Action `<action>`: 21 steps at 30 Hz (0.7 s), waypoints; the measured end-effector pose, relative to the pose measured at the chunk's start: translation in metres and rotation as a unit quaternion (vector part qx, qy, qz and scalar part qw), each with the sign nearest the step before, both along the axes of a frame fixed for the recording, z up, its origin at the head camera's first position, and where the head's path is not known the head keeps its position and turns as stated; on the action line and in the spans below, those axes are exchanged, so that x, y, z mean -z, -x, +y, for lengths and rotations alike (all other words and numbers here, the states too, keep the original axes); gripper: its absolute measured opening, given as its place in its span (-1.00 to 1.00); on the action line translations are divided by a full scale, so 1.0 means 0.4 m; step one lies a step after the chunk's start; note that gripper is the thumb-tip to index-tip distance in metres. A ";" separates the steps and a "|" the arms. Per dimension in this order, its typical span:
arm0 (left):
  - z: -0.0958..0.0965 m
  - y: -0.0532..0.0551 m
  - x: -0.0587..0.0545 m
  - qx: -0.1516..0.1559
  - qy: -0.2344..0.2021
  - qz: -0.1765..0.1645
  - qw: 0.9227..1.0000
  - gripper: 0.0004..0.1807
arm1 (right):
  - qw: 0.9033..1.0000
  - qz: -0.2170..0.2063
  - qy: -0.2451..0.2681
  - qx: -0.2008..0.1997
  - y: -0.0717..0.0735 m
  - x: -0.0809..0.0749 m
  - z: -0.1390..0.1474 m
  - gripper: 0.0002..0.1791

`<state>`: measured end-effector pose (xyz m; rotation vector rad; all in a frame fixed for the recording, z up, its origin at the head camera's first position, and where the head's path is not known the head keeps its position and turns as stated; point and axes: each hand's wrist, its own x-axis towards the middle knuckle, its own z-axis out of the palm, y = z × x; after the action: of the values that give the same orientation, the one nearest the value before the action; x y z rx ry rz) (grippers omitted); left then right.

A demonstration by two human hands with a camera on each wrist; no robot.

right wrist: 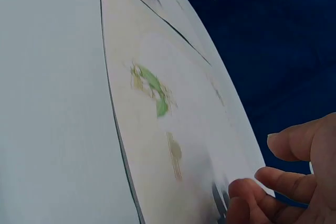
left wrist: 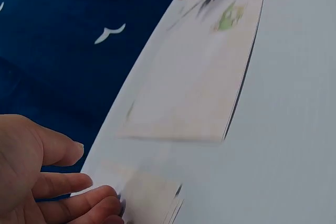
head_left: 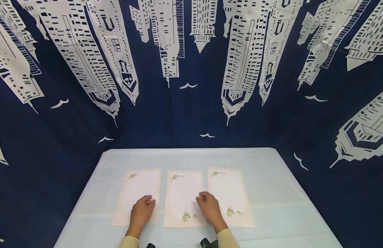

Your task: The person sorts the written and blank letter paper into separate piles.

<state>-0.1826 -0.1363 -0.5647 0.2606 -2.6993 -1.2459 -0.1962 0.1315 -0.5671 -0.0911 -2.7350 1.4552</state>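
Three pale pink sheets of patterned writing paper lie side by side: the left sheet [head_left: 138, 186], the middle sheet [head_left: 182, 193] and the right sheet [head_left: 230, 189]. Green plant prints mark their corners. Over the lower right part of the left sheet is my left hand [head_left: 142, 210], its fingers loosely curled around nothing. My right hand [head_left: 211, 209] hovers between the middle and right sheets, also loosely bent with nothing in it. Both wrist views show a gap between thumb and fingers, on the left hand [left wrist: 58, 177] and the right hand [right wrist: 294, 171]. Layered paper edges [left wrist: 176, 203] show near the left hand.
The sheets lie on a table with a pale blue-white cover [head_left: 278, 213]. Behind and beside it hangs a dark blue curtain [head_left: 166, 120] printed with white buildings and birds. A black device [head_left: 210, 243] sits by the right sleeve [head_left: 227, 238].
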 end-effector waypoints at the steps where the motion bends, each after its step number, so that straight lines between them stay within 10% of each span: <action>1: 0.013 -0.001 -0.001 0.007 -0.004 0.001 1.000 -0.66 | 1.000 0.000 -0.006 0.008 -0.003 0.000 0.009 -0.64; 9: 0.093 -0.005 -0.007 0.068 -0.011 -0.028 0.997 -0.54 | 0.999 -0.008 -0.037 0.028 -0.020 0.003 0.043 -0.60; 21: 0.130 -0.001 -0.010 0.077 -0.031 -0.037 0.996 -0.53 | 0.999 -0.018 -0.044 0.016 -0.030 -0.001 0.013 -0.60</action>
<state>-0.1823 -0.0843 -0.5609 0.1082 -2.7929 -1.3896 -0.1842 0.1367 -0.5669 -0.1586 -2.8066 1.3365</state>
